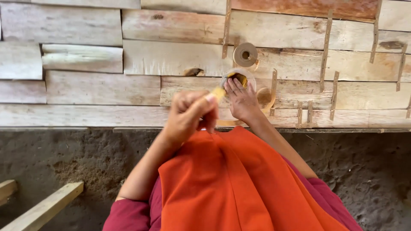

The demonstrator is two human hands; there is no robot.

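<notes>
**Counting items at the plank surface**

Listing what I see from the head view. One left hand [188, 114], fingers pinched shut on one small yellow-tipped stick [219, 92] whose end points toward the container. One right hand [242, 100], fingers spread narrow and resting against the rim of one clear round container [238, 79] with yellow-brown contents, which sits on the planks just beyond both hands. One roll of tan tape [245, 54] lies beyond the container, close to it. One loose tape curl [266, 95] sits just right of the right hand. About ten short tape strips [326, 47] bridge plank seams. One orange cloth [222, 184] over the lap hides the nearer plank edge. Two pale timber pieces [43, 209] lie lower left on dark ground [85, 158].
</notes>
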